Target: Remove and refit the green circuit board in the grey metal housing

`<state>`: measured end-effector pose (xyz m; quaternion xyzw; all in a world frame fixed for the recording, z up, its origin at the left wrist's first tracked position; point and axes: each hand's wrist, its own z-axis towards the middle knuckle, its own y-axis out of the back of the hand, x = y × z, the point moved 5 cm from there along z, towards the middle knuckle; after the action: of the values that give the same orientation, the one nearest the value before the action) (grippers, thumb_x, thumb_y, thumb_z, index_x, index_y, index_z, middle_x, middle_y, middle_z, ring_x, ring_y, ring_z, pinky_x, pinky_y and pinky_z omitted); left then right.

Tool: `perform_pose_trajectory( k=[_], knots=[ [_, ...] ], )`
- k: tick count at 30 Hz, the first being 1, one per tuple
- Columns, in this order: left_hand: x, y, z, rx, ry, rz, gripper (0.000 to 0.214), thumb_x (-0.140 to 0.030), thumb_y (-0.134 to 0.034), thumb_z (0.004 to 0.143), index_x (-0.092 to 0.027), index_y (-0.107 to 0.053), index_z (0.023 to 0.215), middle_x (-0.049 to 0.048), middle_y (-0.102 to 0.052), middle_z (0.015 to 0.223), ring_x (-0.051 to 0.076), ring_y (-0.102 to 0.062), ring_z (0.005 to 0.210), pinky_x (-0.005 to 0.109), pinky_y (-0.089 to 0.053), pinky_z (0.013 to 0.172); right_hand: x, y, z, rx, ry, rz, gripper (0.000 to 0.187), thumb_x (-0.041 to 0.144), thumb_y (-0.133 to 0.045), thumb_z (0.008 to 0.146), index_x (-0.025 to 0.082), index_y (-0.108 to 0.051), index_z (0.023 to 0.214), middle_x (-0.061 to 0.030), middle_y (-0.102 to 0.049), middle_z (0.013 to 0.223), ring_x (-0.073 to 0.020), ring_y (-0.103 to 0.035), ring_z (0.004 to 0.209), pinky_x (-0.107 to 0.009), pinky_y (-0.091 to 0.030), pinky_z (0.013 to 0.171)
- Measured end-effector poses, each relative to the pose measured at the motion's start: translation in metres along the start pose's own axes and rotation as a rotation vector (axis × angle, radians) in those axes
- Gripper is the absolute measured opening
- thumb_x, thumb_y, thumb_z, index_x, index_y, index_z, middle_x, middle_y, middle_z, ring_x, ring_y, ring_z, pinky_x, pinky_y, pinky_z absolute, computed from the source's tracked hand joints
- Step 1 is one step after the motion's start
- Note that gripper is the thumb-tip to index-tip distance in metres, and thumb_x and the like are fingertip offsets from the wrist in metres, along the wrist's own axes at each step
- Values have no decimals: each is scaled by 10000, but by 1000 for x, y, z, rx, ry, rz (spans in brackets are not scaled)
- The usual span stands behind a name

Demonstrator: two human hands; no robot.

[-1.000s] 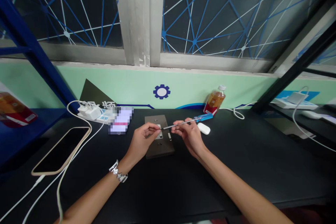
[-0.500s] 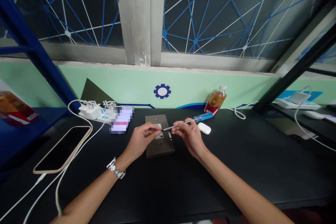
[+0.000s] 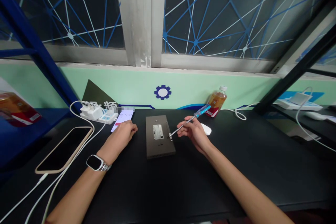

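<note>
Pinched between thumb and fingers, the right hand [image 3: 194,133] is closed on the metal shaft of a screwdriver [image 3: 189,120]. Its clear blue handle sticks up and away towards the wall, and its tip slants down to the right edge of the grey box [image 3: 160,145], touching or just short of a small pale piece there. The left hand [image 3: 122,135] holds nothing. It lies palm down on the black table [image 3: 183,185] with its fingers loosely bent, and its fingertips are at the near edge of a small phone [image 3: 123,116] with a lit screen; I cannot tell whether they touch it.

Nearest the camera, both bare forearms reach in from the lower edge, and a watch [image 3: 95,162] with a dark face sits on the left wrist. To the left of that arm a large phone [image 3: 63,149] lies face up with a dark screen, and a white cable [image 3: 56,182] is plugged into its near end.

The grey box lies flat between the two hands, near the middle of the table. It has a white label [image 3: 158,132] on top and a row of slots along its near side.

Just beyond the right hand lies a small white rounded case [image 3: 206,129]. Farther back, a white power strip [image 3: 97,113] with a charger plugged in sits to the left of the small phone. A bottle [image 3: 215,101] of amber drink stands against the pale green wall, just behind the screwdriver's handle. A blue gear emblem [image 3: 162,92] is printed on the wall beneath the window frame [image 3: 139,17].
</note>
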<state>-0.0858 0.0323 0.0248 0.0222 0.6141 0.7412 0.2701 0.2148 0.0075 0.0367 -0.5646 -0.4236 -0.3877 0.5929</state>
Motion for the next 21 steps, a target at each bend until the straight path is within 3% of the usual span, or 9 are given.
perform_pose_trajectory(
  k=[3,6,8,10,14,21],
  knots=[
    [-3,-3,1,-34,-24,-19,250,-228,-488,930,-194,-734,901,95,-640,921,247,-634,898,386,-493,847,0,1,1,18,-30,-62,323,166,-616,791,238,-382,1001,-18,-729,735,-197,-701,574,-326,-580,560],
    [-23,-6,-2,-93,-46,-107,350,-367,-445,981,-188,-681,1168,127,-623,1192,274,-593,1134,428,-460,1005,5,5,2,40,-81,-171,250,267,-603,861,228,-408,1013,-29,-728,702,-208,-705,540,-340,-598,523],
    [-41,-15,-6,-98,-17,-171,479,-444,-409,997,-185,-534,1380,142,-488,1457,291,-465,1348,452,-365,1129,8,10,3,66,-128,-278,240,360,-589,899,221,-428,1010,-34,-722,664,-209,-694,489,-324,-589,458],
    [-59,-28,-8,-32,4,-222,606,-516,-420,980,-166,-419,1475,168,-309,1599,323,-325,1460,468,-295,1178,10,16,2,96,-175,-413,265,423,-588,908,217,-440,985,-33,-709,615,-204,-667,422,-292,-557,379],
    [-79,-42,-6,36,43,-316,671,-533,-360,994,-132,-314,1530,176,-163,1646,319,-170,1516,478,-233,1204,2,30,-1,160,-271,-645,317,434,-665,869,228,-427,907,-2,-671,506,-192,-603,307,-233,-468,263],
    [-74,-43,-4,62,50,-402,665,-555,-377,986,-195,-311,1541,131,-124,1660,321,-259,1492,445,-293,1178,-14,45,-2,110,-345,-831,376,365,-762,786,243,-408,814,68,-533,326,-178,-486,190,-184,-294,197]
  ],
)
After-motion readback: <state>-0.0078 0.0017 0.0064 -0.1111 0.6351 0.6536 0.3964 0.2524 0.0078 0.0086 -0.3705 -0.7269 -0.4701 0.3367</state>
